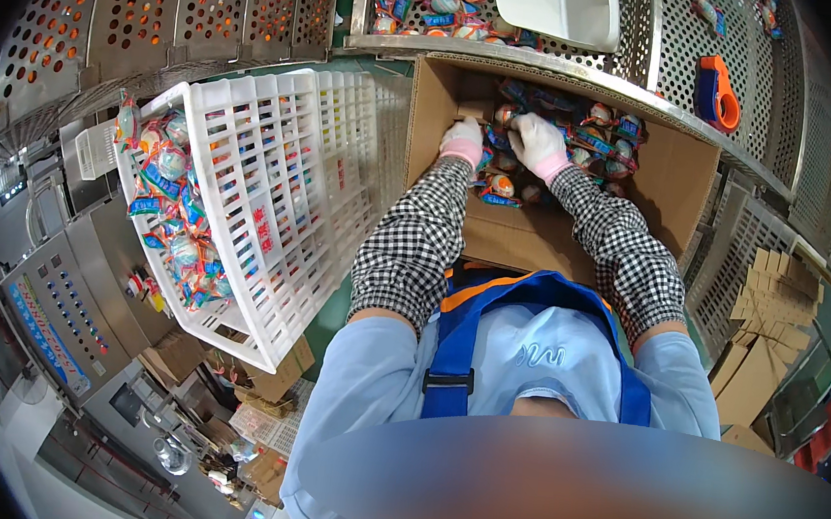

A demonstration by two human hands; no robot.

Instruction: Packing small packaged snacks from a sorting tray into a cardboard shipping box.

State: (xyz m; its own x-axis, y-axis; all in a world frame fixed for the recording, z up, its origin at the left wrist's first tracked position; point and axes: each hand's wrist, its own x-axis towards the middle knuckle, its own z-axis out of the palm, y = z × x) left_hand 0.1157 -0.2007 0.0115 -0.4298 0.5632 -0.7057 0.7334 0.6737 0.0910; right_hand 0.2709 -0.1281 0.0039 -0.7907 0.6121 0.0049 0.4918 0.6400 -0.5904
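Metal table, crate beside carton

Crate left, perhaps touching carton

I have an open brown cardboard box on my remote feed, its mouth facing up. Inside, I make out rounded, twist-wrapped packets with blue, orange and whitish colouring, lying jumbled across its middle and far part.
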